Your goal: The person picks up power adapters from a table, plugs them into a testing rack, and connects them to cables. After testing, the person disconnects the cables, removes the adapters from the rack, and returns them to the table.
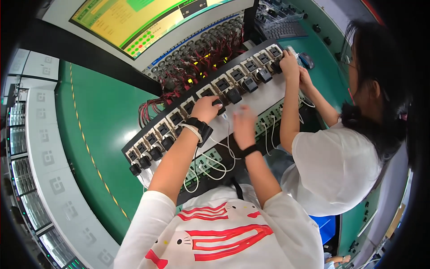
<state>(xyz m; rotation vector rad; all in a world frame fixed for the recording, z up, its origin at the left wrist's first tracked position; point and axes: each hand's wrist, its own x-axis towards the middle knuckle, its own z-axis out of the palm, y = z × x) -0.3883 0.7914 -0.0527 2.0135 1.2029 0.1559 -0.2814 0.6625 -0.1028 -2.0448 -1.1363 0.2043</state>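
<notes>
Head cam: blk charger point(221, 109) btwn L fingers point(215, 99), R hand point(244, 127) nr.

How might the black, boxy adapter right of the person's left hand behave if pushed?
The black, boxy adapter beside the left hand is probably rigid, given its solid-looking casing. Seemingly seated against the ivory socket row, it probably wouldn't roll.

From my end I see a black, blocky adapter point(219, 106) at the fingertips of my left hand point(206, 109), partly covered by them. It lies near the middle of a dark socket strip point(130, 148) slanting from near left to far right, just beside a pale-framed socket point(207, 92); I cannot tell whether it is seated. A white cable point(229, 130) trails slackly from its near side.
</notes>
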